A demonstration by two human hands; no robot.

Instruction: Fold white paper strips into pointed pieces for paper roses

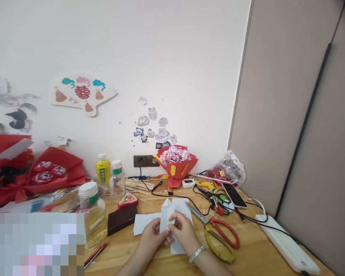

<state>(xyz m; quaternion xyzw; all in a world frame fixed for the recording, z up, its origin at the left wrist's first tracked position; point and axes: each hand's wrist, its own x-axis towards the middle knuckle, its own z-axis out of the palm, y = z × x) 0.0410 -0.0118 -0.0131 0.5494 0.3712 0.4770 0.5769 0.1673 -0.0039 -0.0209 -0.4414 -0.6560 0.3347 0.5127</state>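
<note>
A narrow piece of white paper [167, 211], folded to a point at its top, stands upright between my two hands. My left hand [154, 235] has its fingers closed on the lower left part of the paper. On the right side, my right hand [181, 227] pinches the same paper between thumb and fingers; a silvery bracelet [197, 253] circles that wrist. Behind the hands lie flat white sheets [143, 222] on the wooden table. A pair of large scissors [209, 226] with one red and one yellow-green handle rests right of my right hand, its blades partly open.
A dark brown box [122, 219], a jar of yellowish liquid [94, 226] and a pen [96, 254] lie to the left. Behind stands a red-wrapped bouquet [176, 166]. At right are a phone [234, 194], black cables and a white power strip [287, 243].
</note>
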